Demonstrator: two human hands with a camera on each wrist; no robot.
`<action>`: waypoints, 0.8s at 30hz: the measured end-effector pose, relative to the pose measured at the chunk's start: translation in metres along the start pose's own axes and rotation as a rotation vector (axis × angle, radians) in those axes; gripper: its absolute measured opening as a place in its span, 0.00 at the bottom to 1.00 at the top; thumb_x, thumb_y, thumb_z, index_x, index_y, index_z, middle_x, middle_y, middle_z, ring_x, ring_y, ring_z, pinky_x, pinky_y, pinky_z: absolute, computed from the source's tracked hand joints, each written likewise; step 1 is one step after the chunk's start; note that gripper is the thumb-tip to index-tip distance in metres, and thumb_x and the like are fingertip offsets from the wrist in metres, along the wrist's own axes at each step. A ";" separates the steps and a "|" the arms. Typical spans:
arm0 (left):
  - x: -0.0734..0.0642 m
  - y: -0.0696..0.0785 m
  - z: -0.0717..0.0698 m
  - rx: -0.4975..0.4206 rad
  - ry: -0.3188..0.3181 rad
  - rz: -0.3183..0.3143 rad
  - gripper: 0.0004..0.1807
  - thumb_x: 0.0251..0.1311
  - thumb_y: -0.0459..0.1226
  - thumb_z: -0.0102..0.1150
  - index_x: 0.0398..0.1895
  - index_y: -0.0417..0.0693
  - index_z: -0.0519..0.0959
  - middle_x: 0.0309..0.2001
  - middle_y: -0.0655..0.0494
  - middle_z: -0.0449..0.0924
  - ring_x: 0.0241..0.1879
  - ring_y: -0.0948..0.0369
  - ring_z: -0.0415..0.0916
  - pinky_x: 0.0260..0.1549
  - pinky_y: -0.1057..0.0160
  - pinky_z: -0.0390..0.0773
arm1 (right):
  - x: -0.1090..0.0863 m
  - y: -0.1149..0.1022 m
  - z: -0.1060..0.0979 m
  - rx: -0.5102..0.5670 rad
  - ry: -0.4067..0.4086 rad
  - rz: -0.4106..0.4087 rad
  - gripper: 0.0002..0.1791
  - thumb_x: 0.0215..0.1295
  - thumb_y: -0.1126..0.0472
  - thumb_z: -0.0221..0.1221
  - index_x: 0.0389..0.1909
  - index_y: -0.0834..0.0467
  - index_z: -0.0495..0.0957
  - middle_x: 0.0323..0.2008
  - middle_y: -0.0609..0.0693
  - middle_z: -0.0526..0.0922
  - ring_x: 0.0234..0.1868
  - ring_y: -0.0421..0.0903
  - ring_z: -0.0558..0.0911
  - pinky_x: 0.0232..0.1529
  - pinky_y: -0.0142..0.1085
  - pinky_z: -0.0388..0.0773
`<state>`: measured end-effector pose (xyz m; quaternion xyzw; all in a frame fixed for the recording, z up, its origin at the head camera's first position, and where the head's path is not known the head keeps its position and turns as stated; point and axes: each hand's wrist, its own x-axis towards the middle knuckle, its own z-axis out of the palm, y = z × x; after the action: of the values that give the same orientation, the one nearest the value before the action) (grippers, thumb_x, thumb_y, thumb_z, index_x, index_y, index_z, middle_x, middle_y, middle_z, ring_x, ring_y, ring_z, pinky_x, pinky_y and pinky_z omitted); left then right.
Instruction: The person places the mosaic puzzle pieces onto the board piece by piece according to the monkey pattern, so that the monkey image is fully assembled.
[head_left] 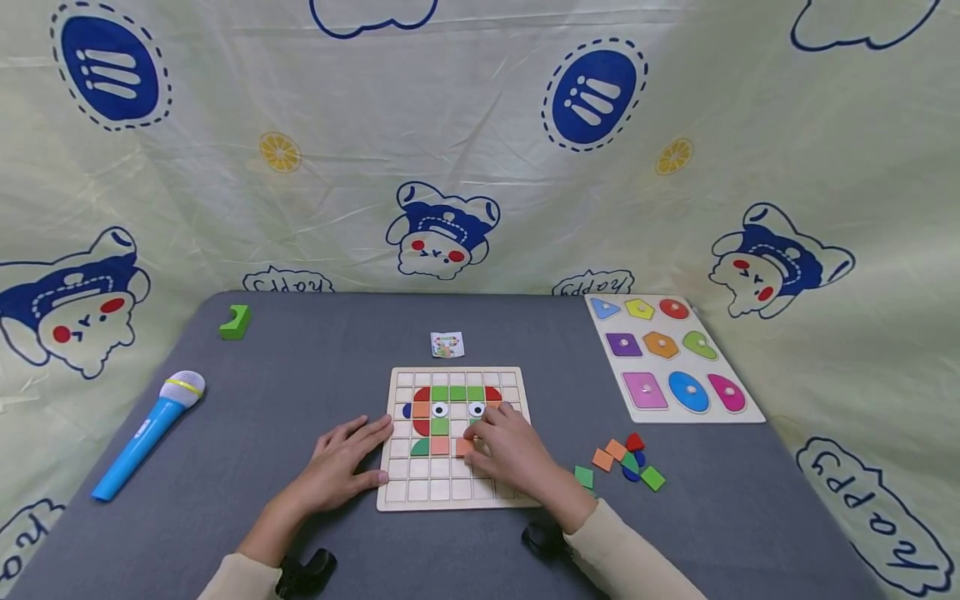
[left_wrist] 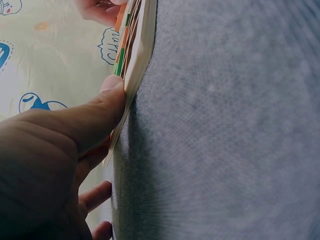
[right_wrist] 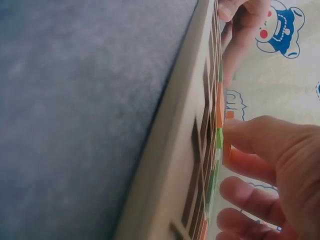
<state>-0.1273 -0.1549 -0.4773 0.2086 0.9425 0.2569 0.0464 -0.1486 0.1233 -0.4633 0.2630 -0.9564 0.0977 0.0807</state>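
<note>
A square wooden grid board (head_left: pixel 405 493) lies on the table with coloured tiles set in its cells. They make a figure with a green top row (head_left: pixel 457 393), red rounded corners and two eye tiles (head_left: pixel 440 410). My left hand (head_left: pixel 341 467) rests against the board's left edge, its thumb (left_wrist: pixel 112 90) and fingers touching the rim. Over the right part of the figure, my right hand (head_left: pixel 513 450) pinches an orange square tile (right_wrist: pixel 227 145) between thumb and index finger, close above the board. The hand hides some cells on that side.
Loose tiles (head_left: pixel 603 459) in orange, green, red and blue lie right of the board. A small picture card (head_left: pixel 447 344) sits behind it. A shape puzzle board (head_left: pixel 611 383) stands back right; a toy microphone (head_left: pixel 146 437) and green block (head_left: pixel 236 322) are left.
</note>
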 end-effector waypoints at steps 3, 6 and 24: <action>0.000 0.000 -0.001 -0.004 -0.005 -0.002 0.37 0.55 0.46 0.63 0.69 0.49 0.64 0.71 0.54 0.61 0.71 0.44 0.53 0.60 0.35 0.52 | 0.004 -0.002 0.002 -0.010 -0.007 0.003 0.09 0.54 0.50 0.64 0.34 0.47 0.85 0.33 0.43 0.78 0.38 0.42 0.69 0.41 0.36 0.68; 0.000 0.000 -0.001 -0.008 -0.008 -0.004 0.37 0.55 0.46 0.63 0.69 0.49 0.64 0.71 0.54 0.61 0.71 0.44 0.53 0.60 0.35 0.52 | 0.006 -0.002 0.004 -0.027 -0.002 0.000 0.08 0.53 0.51 0.64 0.34 0.47 0.85 0.32 0.43 0.78 0.37 0.42 0.70 0.41 0.36 0.68; 0.001 -0.002 0.003 -0.013 0.000 0.004 0.38 0.54 0.45 0.64 0.69 0.49 0.64 0.71 0.54 0.61 0.71 0.44 0.53 0.60 0.36 0.51 | 0.008 -0.003 0.006 -0.017 -0.049 0.017 0.09 0.54 0.49 0.65 0.35 0.47 0.85 0.31 0.44 0.77 0.36 0.42 0.68 0.37 0.34 0.64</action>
<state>-0.1282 -0.1546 -0.4804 0.2104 0.9404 0.2629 0.0471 -0.1547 0.1155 -0.4670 0.2566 -0.9611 0.0837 0.0590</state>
